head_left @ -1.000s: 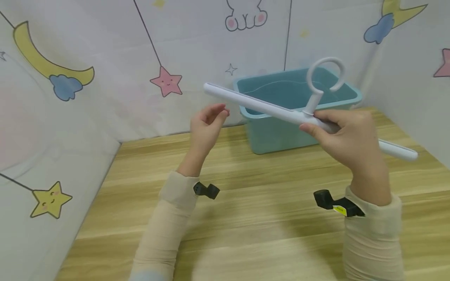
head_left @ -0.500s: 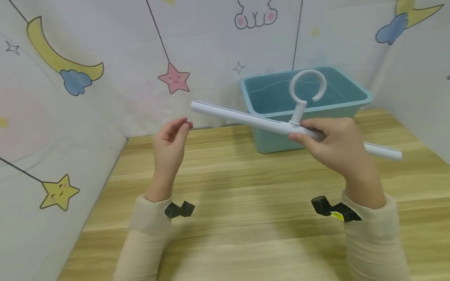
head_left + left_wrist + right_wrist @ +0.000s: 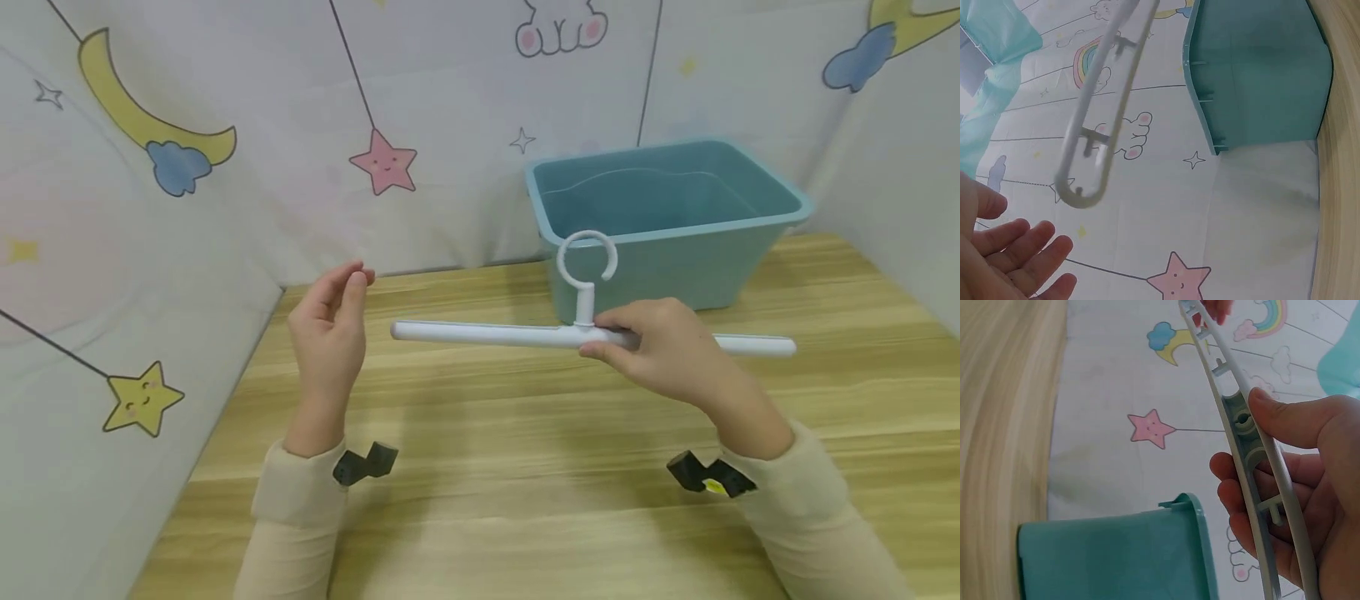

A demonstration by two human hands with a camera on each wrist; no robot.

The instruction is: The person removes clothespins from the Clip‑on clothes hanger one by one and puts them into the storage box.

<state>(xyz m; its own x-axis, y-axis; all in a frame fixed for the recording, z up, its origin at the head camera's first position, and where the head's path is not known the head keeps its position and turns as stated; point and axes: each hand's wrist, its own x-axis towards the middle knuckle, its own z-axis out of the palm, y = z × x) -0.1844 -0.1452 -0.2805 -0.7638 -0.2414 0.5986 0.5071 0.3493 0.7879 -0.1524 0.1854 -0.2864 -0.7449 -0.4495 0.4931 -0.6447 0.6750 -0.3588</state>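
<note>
A white plastic clothes hanger (image 3: 495, 334) with a ring-shaped hook is held level above the table in the head view. My right hand (image 3: 667, 354) grips its bar just right of the hook, thumb in front and fingers curled behind. The right wrist view shows the hollow, ribbed underside of the hanger (image 3: 1244, 434) between thumb and fingers. My left hand (image 3: 330, 342) is raised, its fingers loosely bent and holding nothing, apart from the hanger's left end. In the left wrist view that rounded end (image 3: 1079, 199) hangs close to the left hand (image 3: 1016, 256).
A blue-green plastic bin (image 3: 645, 271) stands at the back right of the wood-grain table (image 3: 487, 500), behind the hanger. White cloth walls (image 3: 450, 100) printed with stars and moons enclose the back and sides.
The hanger has come down and leftward in my right hand, turning from slanted to nearly level. My left hand has drawn back to the left, and the view has shifted slightly.
</note>
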